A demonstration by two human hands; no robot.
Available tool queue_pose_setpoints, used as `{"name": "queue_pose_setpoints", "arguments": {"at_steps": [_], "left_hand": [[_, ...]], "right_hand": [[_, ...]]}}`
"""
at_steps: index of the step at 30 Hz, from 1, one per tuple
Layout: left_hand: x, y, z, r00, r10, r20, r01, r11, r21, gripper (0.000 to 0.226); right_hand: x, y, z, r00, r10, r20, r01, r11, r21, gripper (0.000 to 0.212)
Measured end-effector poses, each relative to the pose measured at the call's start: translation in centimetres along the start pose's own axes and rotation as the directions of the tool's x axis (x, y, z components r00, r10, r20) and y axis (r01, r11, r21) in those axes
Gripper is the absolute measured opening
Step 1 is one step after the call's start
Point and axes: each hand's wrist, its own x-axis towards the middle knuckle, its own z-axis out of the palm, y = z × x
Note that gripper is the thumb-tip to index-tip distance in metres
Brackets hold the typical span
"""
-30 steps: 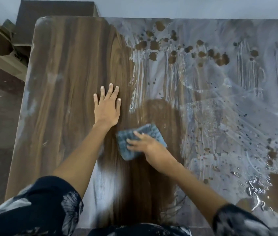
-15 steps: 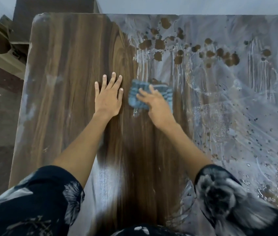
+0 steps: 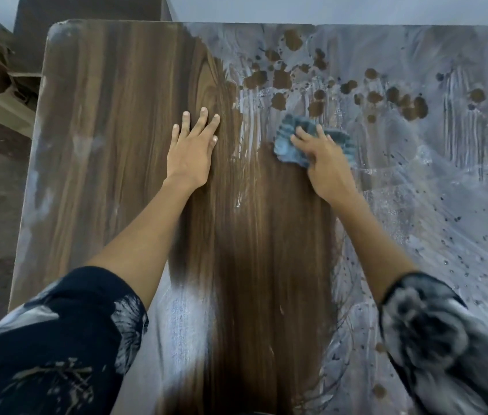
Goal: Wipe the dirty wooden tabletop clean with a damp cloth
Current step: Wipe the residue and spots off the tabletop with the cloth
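Right hand (image 3: 325, 163) presses blue cloth (image 3: 289, 145) with straight fingers on smeared wooden tabletop (image 3: 111, 121); left hand (image 3: 192, 151) rests flat, holding nothing.

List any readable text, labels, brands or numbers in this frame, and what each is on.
None readable. The tabletop shows only wood grain, grey film and brown spots; the cloth under the right hand bears no label; the sleeves carry a pale pattern, no lettering. The left hand lies flat.
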Motion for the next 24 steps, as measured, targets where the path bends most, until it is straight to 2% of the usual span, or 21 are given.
{"name": "queue_pose_setpoints", "arguments": {"at_steps": [3, 5, 7, 9, 11, 13, 16, 20, 22, 24], "left_hand": [[1.1, -0.3, -0.2, 1.000, 0.017, 0.004, -0.017, 0.999, -0.030, 0.045], [1.5, -0.6, -0.3, 1.000, 0.028, -0.003, -0.028, 0.999, -0.043, 0.044], [1.6, -1.0, -0.3, 0.998, 0.057, -0.014, -0.057, 0.998, -0.040, 0.044], [1.6, -1.3, -0.2, 0.997, 0.076, -0.026, -0.077, 0.996, -0.033, 0.044], [1.6, -1.5, -0.1, 0.996, 0.078, -0.039, -0.079, 0.997, -0.027, 0.044], [1.8, -1.6, 0.1, 0.997, 0.066, -0.044, -0.067, 0.998, -0.017, 0.045], [1.9, -1.3, 0.2, 0.998, 0.033, -0.050, -0.033, 0.999, -0.005, 0.047], [2.4, -0.8, 0.2, 0.999, 0.007, -0.051, -0.006, 1.000, 0.025, 0.048], [2.8, -0.7, 0.2, 0.999, -0.009, -0.045, 0.011, 0.999, 0.031, 0.049], [3.3, -0.6, 0.2, 0.998, -0.023, -0.052, 0.025, 0.999, 0.027, 0.050]], "right_hand": [[2.6, -3.4, 2.3, 0.999, -0.016, -0.036, 0.016, 1.000, 0.000, 0.067], [0.6, -5.5, 4.4, 0.983, -0.181, 0.042, 0.179, 0.983, 0.041, 0.073], [-3.4, -6.3, 6.0, 0.904, -0.399, 0.156, 0.383, 0.916, 0.119, 0.068], [-7.2, -5.1, 6.1, 0.834, -0.479, 0.273, 0.454, 0.878, 0.154, 0.063], [-9.2, -2.8, 4.9, 0.817, -0.475, 0.327, 0.449, 0.880, 0.158, 0.064], [-8.7, -1.0, 3.2, 0.858, -0.414, 0.303, 0.395, 0.910, 0.125, 0.067], [-4.5, 0.6, 0.6, 0.955, -0.224, 0.196, 0.228, 0.974, 0.002, 0.069], [1.7, -1.7, 1.1, 0.997, -0.067, 0.035, 0.068, 0.997, -0.037, 0.068], [1.5, -4.1, 3.0, 0.995, -0.097, 0.004, 0.097, 0.995, -0.033, 0.074], [-1.0, -5.4, 4.9, 0.953, -0.285, 0.101, 0.285, 0.958, 0.015, 0.071]]}}
